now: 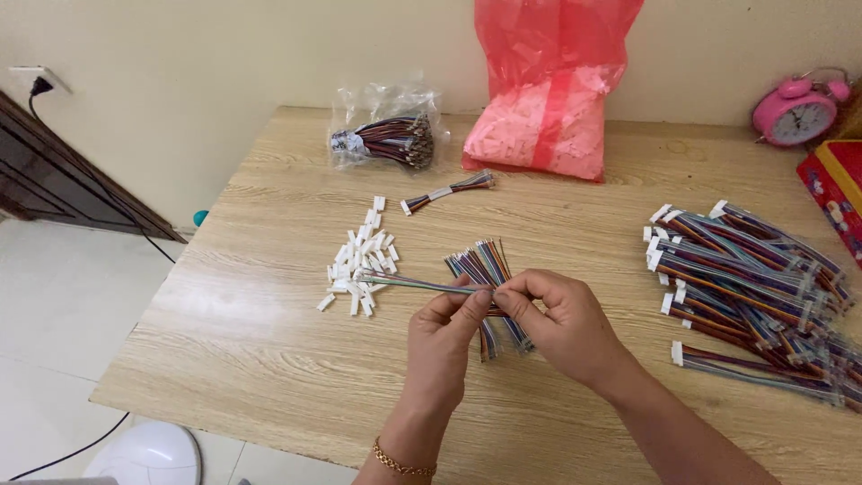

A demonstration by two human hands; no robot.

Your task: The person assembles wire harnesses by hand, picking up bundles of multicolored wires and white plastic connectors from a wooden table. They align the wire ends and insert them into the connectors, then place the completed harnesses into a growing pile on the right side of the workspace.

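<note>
A thin wire bundle [422, 286] is pinched between the left hand [442, 346] and right hand [561, 323] above the wooden table [269, 359], apparently best held level toward the white connectors [359, 260].

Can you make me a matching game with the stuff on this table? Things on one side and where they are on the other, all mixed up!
Things:
1. alarm clock
2. red bag
3. small white connectors
4. big pile of wire bundles

Places or colours:
A. loose heap, left of the hands
B. pink, far right corner
C. right side of the table
D. leaning on the wall, at the back

Pairs: 1-B, 2-D, 3-A, 4-C
</note>
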